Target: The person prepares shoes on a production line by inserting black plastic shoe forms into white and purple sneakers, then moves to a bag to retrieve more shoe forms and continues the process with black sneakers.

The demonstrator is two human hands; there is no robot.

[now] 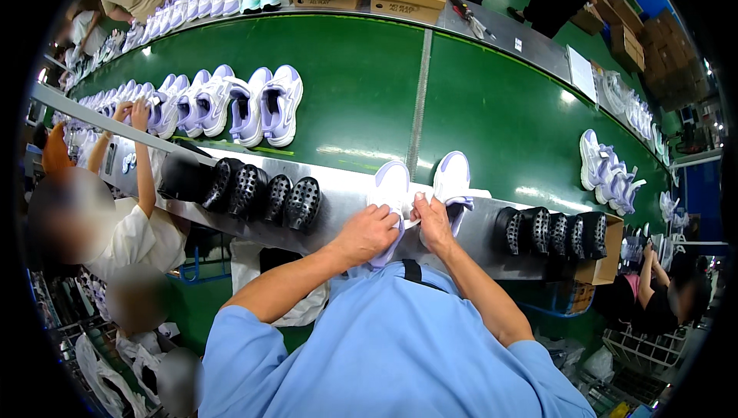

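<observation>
Two white-and-lilac sneakers stand upright side by side at the metal edge in front of me, toes pointing away. My left hand (pixel 373 231) is closed over the opening of the left sneaker (pixel 391 180), its fingers curled at the tongue and collar. Between the two shoes, my right hand (pixel 433 223) pinches a white strip (pixel 412 223) that runs toward the left sneaker. Whether this strip is a lace or part of the shoe, I cannot tell. Beside that hand is the right sneaker (pixel 452 173), its lilac collar partly hidden by my fingers.
Black studded shoe forms (pixel 250 191) line the metal ledge at left, and more forms (pixel 540 231) stand at right beside a cardboard box (pixel 606 253). Rows of sneakers (pixel 281 106) sit on the green belt (pixel 354 72). A co-worker's hands (pixel 138 114) reach in at left.
</observation>
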